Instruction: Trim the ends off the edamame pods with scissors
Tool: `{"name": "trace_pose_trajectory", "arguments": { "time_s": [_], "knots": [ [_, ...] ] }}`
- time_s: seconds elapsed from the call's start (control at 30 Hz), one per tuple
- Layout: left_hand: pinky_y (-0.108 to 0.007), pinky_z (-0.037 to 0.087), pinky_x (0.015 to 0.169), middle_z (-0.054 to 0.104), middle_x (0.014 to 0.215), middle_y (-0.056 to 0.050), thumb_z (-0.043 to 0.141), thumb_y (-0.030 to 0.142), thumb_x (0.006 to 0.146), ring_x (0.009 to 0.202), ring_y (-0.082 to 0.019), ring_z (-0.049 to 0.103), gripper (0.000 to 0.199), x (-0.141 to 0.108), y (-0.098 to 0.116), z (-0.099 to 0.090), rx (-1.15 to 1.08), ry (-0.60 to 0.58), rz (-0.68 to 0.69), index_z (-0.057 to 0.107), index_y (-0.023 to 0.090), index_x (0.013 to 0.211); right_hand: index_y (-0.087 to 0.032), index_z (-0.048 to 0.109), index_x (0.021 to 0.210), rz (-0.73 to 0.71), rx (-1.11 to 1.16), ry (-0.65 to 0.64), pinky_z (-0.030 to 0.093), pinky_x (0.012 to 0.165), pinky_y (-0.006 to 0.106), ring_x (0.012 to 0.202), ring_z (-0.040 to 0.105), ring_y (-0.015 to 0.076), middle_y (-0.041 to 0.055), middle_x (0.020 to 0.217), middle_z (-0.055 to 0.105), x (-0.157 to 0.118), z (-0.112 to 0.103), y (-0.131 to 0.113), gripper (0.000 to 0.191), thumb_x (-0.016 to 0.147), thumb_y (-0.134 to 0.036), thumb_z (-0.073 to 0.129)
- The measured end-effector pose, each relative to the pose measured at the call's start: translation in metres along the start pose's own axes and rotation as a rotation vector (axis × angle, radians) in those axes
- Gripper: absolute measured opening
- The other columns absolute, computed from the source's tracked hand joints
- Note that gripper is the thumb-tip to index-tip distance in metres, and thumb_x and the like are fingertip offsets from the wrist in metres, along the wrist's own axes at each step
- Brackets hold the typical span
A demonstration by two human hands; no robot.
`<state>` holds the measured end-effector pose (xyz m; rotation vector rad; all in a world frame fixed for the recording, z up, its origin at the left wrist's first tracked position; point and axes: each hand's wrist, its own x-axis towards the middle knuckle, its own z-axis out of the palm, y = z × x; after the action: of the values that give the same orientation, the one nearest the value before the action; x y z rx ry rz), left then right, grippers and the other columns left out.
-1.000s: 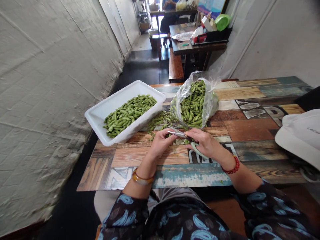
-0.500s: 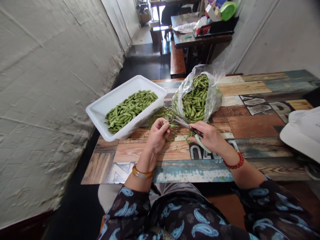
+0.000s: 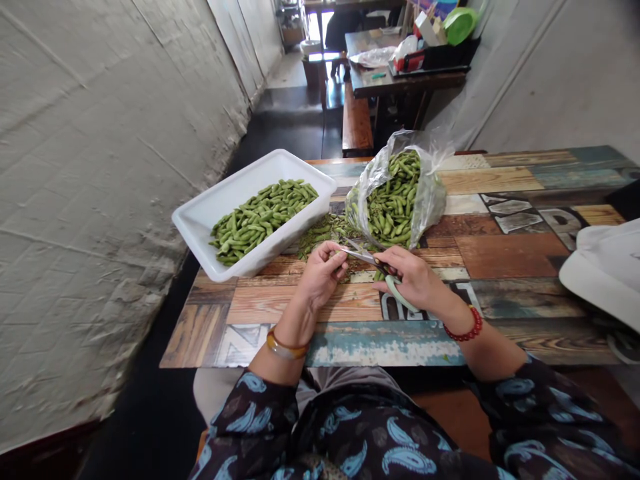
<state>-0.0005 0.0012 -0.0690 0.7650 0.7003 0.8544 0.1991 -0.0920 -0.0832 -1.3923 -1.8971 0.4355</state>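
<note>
My left hand (image 3: 323, 275) is closed in a pinch on an edamame pod, mostly hidden by the fingers. My right hand (image 3: 415, 277) grips scissors (image 3: 361, 255) with pale green handles; their blades are slightly apart, with the tips at my left fingertips. Beyond my right hand, a clear plastic bag (image 3: 431, 203) lies with its mouth toward me, full of edamame pods (image 3: 393, 207). To the left, a white plastic tub (image 3: 240, 183) holds a heap of pods (image 3: 265, 219). Green trimmings (image 3: 323, 232) are scattered between tub and bag.
The wood-patterned table (image 3: 280, 303) has its near edge just before my lap. A white cap (image 3: 607, 263) lies at the right. A rough white wall (image 3: 100, 167) runs along the left. Farther off stand a wooden bench (image 3: 357, 120) and another table (image 3: 363, 43) with several items on it.
The scissors have come down and closer to my left fingertips. The pod that showed at those fingers is now mostly hidden. Tub and bag stay in place.
</note>
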Motion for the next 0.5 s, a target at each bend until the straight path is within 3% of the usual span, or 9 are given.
{"name": "trace_pose_trajectory", "arguments": {
  "time_s": [0.3,0.5],
  "knots": [
    [-0.014,0.028,0.042,0.057,0.060,0.004,0.092,0.033,0.059,0.047,-0.003,0.047,0.042,-0.0013,-0.0072,0.0000,0.063,-0.124,0.010,0.057,0.014,0.068,-0.021,0.063,0.123,-0.034,0.018,0.064,0.054,0.065,0.032,0.069,0.056,0.0165,0.0078,0.102,0.062,-0.0004,0.0034,0.0023,0.041,0.086,-0.032,0.075],
    [-0.014,0.031,0.043,0.057,0.060,0.005,0.092,0.028,0.059,0.047,-0.003,0.047,0.039,0.0000,-0.0048,-0.0020,0.050,-0.092,-0.007,0.058,0.014,0.071,-0.021,0.061,0.127,-0.061,-0.025,0.021,0.055,0.072,0.033,0.075,0.061,0.0185,0.0085,0.102,0.064,-0.0004,-0.0013,0.0022,0.042,0.089,-0.035,0.071]
  ]
}}
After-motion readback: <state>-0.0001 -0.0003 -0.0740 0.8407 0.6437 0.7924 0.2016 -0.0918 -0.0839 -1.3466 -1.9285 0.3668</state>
